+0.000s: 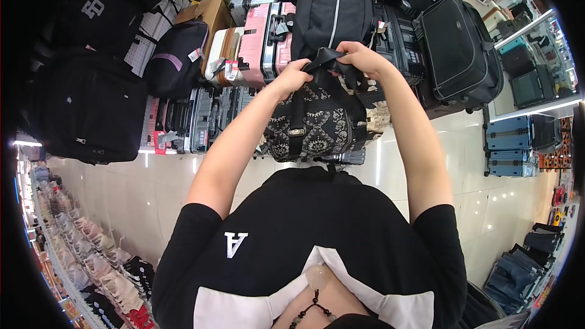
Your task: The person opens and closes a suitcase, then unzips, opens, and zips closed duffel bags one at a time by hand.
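Observation:
A black bag with a cream floral pattern [317, 119] hangs or rests in front of me, below the luggage display. Its black strap [325, 58] is stretched between my two hands above the bag. My left hand [295, 77] pinches the strap on the left side. On the other side, my right hand [361, 58] has its fingers closed on the same strap. A buckle [296, 132] shows on the bag's front band. A large black bag with a pale zip line [335, 6] stands just beyond my hands.
Pink suitcases [255, 42] and a white suitcase [219, 55] stand left of the bag. Black backpacks [91, 106] hang further left. A dark suitcase [460, 55] is at the right, with blue suitcases [509, 146] beyond. Tiled floor [158, 189] lies below.

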Demonstrator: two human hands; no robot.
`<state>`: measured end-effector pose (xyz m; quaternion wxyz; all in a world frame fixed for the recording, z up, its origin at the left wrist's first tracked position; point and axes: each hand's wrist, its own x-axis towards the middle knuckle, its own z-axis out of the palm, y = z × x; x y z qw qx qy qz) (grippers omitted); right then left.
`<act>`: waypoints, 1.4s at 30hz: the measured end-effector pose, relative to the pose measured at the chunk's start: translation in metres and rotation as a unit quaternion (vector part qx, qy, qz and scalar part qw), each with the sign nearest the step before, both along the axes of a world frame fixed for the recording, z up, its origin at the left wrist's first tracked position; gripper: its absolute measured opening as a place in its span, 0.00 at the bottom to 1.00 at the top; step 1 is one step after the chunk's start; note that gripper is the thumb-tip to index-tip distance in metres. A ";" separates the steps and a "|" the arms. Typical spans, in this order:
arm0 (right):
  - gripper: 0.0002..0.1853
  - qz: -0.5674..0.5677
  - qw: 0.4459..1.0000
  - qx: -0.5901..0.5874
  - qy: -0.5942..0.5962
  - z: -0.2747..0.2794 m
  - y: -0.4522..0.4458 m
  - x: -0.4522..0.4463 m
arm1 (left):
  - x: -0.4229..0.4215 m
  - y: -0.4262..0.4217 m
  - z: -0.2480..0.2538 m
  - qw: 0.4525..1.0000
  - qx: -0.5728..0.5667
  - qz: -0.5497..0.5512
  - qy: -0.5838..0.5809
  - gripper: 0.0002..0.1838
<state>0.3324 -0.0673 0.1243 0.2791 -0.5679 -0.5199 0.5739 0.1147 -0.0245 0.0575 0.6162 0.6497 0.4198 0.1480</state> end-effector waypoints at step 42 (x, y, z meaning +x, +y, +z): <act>0.51 -0.215 0.833 -0.381 0.339 -0.158 -0.303 0.179 | 0.242 -0.144 0.213 0.893 0.004 0.192 -0.407 0.07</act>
